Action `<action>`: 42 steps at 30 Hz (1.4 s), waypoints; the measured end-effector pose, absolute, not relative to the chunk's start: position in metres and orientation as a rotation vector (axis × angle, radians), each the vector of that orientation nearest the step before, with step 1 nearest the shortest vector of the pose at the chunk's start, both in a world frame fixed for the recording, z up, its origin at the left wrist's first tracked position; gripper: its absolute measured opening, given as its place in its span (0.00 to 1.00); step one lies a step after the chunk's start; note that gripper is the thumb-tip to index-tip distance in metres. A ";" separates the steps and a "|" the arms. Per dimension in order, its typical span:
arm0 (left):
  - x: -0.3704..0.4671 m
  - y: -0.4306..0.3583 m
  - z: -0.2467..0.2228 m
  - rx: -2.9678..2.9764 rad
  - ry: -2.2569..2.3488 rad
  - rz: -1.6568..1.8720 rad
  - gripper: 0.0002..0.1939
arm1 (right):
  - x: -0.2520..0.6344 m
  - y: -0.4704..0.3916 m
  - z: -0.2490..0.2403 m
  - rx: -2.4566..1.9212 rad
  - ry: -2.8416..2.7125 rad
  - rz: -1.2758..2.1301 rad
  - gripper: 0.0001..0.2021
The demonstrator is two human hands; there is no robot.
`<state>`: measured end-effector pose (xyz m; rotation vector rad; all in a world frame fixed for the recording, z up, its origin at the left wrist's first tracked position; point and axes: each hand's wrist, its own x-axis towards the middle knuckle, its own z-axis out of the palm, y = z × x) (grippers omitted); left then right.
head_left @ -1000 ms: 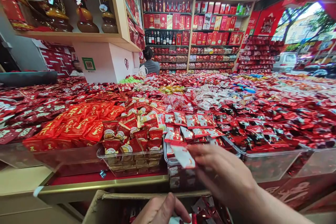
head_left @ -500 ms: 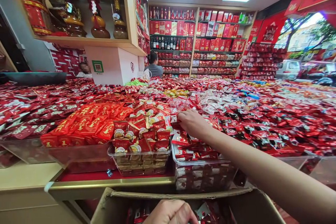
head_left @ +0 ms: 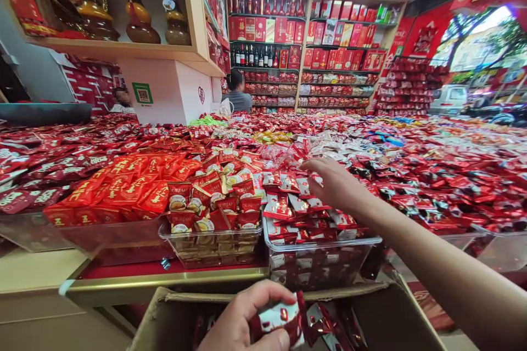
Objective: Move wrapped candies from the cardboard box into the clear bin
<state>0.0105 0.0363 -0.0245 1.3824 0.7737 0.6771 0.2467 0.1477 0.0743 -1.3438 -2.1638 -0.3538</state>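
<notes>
At the bottom, my left hand point(head_left: 242, 321) grips a red-and-white wrapped candy point(head_left: 282, 315) between thumb and fingers, over an open cardboard box point(head_left: 164, 312). More shiny red wrapped candies point(head_left: 323, 321) lie inside that box. My right hand point(head_left: 335, 184) is over a clear plastic bin point(head_left: 325, 247) heaped with similar red-and-white candies point(head_left: 280, 205). Its fingers are apart, and nothing shows in them. Whether the fingertips touch the candies I cannot tell.
Left of that bin stands a clear bin of durian-labelled packets point(head_left: 214, 219), then bright red packets point(head_left: 123, 184). Heaps of wrapped sweets point(head_left: 444, 175) spread to the right. A gold-edged counter point(head_left: 173, 277) borders the box. Behind are bottle shelves point(head_left: 267, 27) and a person point(head_left: 239, 96).
My left hand has come up from the box, with a wrapped candy now visible in it. My right hand has shifted right and its fingers have spread. The view has tilted slightly down.
</notes>
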 end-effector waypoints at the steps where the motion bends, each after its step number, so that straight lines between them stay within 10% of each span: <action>1: 0.011 0.035 -0.023 1.326 0.770 0.740 0.22 | 0.252 0.140 0.074 -1.304 -2.102 -0.348 0.11; 27: 0.028 0.031 -0.020 1.038 0.631 1.097 0.29 | 0.206 0.025 -0.002 -0.889 -1.540 0.994 0.16; 42: 0.020 0.037 -0.004 1.060 0.738 0.923 0.12 | 0.210 0.028 -0.003 -0.855 -1.752 0.523 0.10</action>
